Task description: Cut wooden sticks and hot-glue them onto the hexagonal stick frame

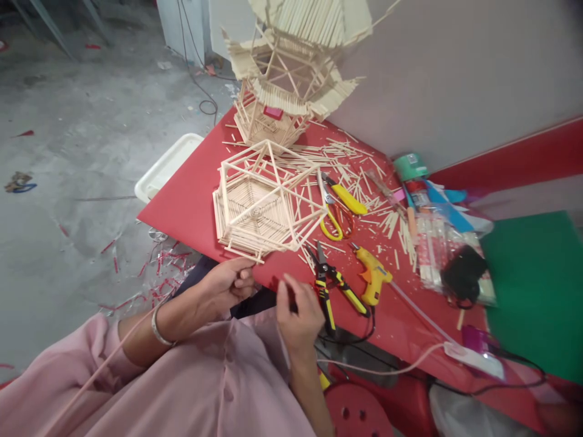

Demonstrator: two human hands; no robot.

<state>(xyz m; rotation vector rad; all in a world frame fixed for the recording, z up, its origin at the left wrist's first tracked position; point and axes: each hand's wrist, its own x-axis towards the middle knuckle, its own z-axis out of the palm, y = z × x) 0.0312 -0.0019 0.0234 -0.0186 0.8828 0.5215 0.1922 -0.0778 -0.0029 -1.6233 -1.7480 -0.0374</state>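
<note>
No lettering can be read: the markings on the packets [438, 250], green roll [411, 170] and glue gun [375, 277] are too small and blurred to make out.

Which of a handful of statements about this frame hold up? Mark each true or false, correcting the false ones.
1. The glue gun lies on the red table. True.
2. The right hand grips the glue gun. False: it is apart from it, near the table edge.
3. A bracelet circles the left wrist. True.
4. The green sheet is left of the stick frame. False: it is to the right.
5. A taller stick tower stands beyond the stick frame. True.
</note>
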